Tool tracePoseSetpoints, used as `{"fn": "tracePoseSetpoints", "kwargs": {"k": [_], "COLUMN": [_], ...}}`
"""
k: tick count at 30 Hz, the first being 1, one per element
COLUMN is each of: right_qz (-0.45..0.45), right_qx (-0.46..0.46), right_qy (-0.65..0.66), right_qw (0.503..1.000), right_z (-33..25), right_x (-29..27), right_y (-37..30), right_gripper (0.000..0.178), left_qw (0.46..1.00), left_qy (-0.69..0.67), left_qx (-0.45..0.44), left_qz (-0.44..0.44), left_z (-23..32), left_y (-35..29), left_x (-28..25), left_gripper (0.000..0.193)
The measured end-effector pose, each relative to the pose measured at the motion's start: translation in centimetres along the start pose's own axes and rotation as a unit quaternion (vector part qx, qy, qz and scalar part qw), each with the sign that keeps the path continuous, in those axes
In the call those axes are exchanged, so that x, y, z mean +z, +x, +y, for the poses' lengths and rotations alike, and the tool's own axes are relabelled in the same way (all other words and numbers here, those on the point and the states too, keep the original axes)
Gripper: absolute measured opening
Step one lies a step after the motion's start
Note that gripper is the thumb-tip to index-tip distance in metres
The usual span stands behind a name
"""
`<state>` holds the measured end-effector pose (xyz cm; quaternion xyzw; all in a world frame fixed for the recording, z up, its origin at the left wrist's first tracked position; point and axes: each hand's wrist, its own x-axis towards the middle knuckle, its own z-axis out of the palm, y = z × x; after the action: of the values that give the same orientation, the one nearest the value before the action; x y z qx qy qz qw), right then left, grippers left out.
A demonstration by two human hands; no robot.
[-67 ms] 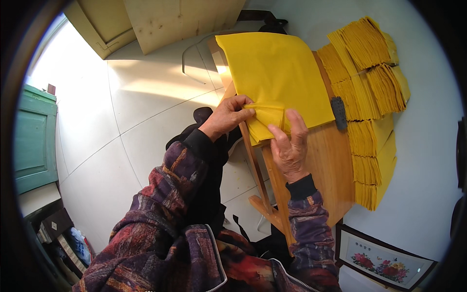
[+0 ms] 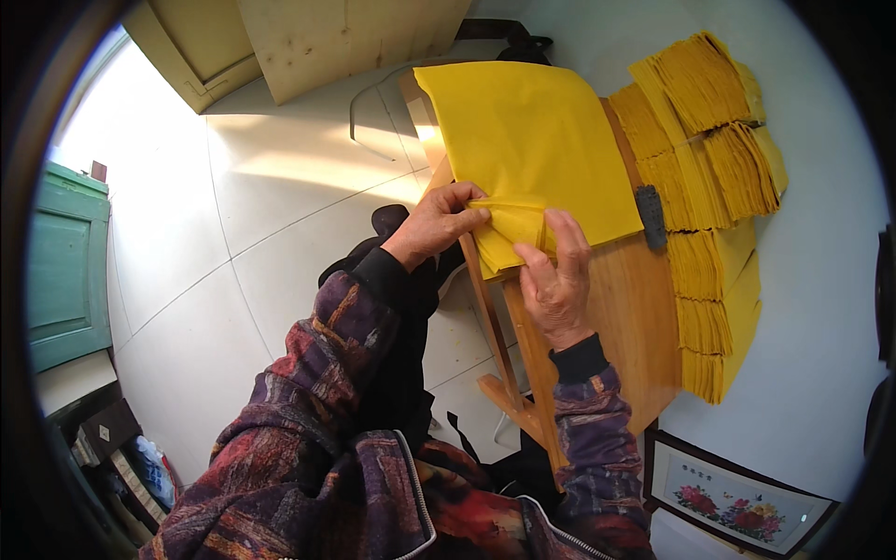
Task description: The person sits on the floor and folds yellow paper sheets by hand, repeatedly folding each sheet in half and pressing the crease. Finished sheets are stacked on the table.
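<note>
A stack of large yellow sheets (image 2: 532, 131) lies over the wooden table; whether they are paper or cloth I cannot tell. At its near left corner, a small folded part of a thin yellow sheet (image 2: 516, 222) is turned up. My left hand (image 2: 441, 222) pinches the left end of this fold between thumb and fingers. On the fold's right side is my right hand (image 2: 557, 285), its thumb and forefinger apart and their tips at the sheet's edge. The undersides of the right fingers are hidden.
Several bundles of folded yellow sheets (image 2: 700, 252) stand in a row along the table's right side by the wall. A dark grey block (image 2: 651, 217) sits beside the stack. The bare wooden tabletop (image 2: 625, 317) shows nearer me. A framed flower picture (image 2: 737, 490) is at lower right.
The right forefinger has shifted slightly left and down against the fold, and the turned-up sheet has bent a little. The left hand stays where it was.
</note>
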<state>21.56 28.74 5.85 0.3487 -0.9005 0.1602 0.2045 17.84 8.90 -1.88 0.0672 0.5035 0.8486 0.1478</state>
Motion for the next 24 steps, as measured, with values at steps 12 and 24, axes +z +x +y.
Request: {"fn": "tracePoseSetpoints", "kwargs": {"k": [12,24], "right_qz": [-0.067,-0.026], "right_qx": [0.124,0.09], "right_qy": [0.135,0.065], "right_qw": [0.981,0.993], "right_z": [0.3,-0.1], "right_x": [-0.2,-0.2], "right_y": [0.8,0.3], "right_gripper": [0.01,0.033], "left_qw": [0.998,1.0], "left_qy": [-0.001,0.005], "left_qx": [-0.057,0.0], "left_qz": [-0.032,-0.023], "left_z": [1.4,0.1], "left_y": [-0.6,-0.2], "left_x": [-1.1,-0.3], "left_gripper": [0.024,0.013]}}
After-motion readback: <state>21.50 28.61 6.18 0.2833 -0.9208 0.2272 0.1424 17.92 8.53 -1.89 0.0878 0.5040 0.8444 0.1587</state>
